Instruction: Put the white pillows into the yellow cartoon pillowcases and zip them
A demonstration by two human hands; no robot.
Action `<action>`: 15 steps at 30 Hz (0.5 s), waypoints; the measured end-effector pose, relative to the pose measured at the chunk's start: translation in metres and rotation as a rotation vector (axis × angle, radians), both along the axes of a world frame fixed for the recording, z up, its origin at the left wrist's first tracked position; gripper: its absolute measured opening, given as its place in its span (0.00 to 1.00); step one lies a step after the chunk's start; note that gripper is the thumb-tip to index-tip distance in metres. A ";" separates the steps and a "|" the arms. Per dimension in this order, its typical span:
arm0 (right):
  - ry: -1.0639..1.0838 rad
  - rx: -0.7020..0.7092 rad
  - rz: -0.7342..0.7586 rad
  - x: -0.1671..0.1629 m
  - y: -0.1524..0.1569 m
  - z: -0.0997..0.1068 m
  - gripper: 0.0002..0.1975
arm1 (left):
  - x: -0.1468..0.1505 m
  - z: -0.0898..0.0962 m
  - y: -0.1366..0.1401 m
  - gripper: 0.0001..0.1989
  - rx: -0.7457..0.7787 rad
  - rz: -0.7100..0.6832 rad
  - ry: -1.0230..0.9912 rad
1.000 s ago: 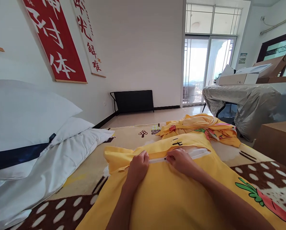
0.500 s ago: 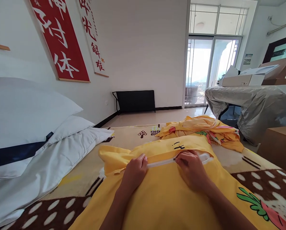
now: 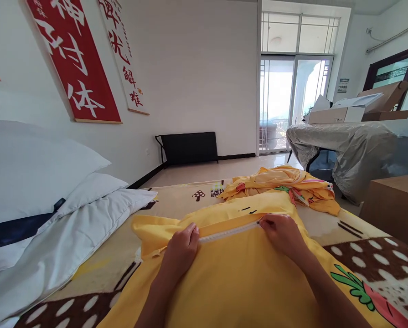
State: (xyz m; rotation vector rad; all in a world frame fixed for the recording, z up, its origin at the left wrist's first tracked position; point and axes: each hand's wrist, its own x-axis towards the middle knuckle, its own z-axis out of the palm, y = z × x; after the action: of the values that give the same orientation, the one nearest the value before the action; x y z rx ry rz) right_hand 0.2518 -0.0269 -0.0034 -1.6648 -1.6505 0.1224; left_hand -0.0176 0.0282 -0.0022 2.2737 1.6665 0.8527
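A filled yellow pillowcase (image 3: 238,273) lies in front of me, with a white zipper (image 3: 231,232) running across its far end. My left hand (image 3: 183,248) pinches the fabric at the left part of the zipper. At the zipper's right end my right hand (image 3: 282,237) closes its thumb and fingers on the small zipper pull (image 3: 258,222), mostly hidden by the fingertips. Between the two hands the zipper is closed and fairly straight. Beyond it a printed face shows on the yellow cloth.
White pillows (image 3: 36,173) and white bedding (image 3: 97,228) are heaped on the left. Crumpled yellow bedding (image 3: 279,182) lies on the patterned blanket (image 3: 176,196) behind the pillowcase. At the right stand a plastic-covered table (image 3: 354,141) with boxes and a brown box (image 3: 395,205).
My right hand has slid the zipper pull to the right, and the gap with white showing at that end has closed. My left hand still grips the left part.
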 end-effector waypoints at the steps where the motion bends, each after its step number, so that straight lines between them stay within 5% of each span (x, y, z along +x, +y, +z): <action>1: 0.007 -0.011 -0.002 0.002 0.000 0.000 0.11 | 0.000 0.000 0.001 0.15 0.003 0.001 0.008; 9: -0.133 0.073 -0.003 0.020 0.003 -0.007 0.12 | -0.005 0.001 0.001 0.16 -0.020 -0.006 0.048; 15: -0.021 0.149 0.034 0.044 0.008 -0.026 0.11 | 0.000 0.008 0.002 0.15 0.042 -0.010 0.124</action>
State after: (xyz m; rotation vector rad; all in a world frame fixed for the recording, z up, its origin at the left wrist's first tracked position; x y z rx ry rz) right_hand 0.2957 -0.0192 -0.0294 -1.5318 -1.6626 -0.0016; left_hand -0.0176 0.0299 0.0060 2.4061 1.7019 0.7654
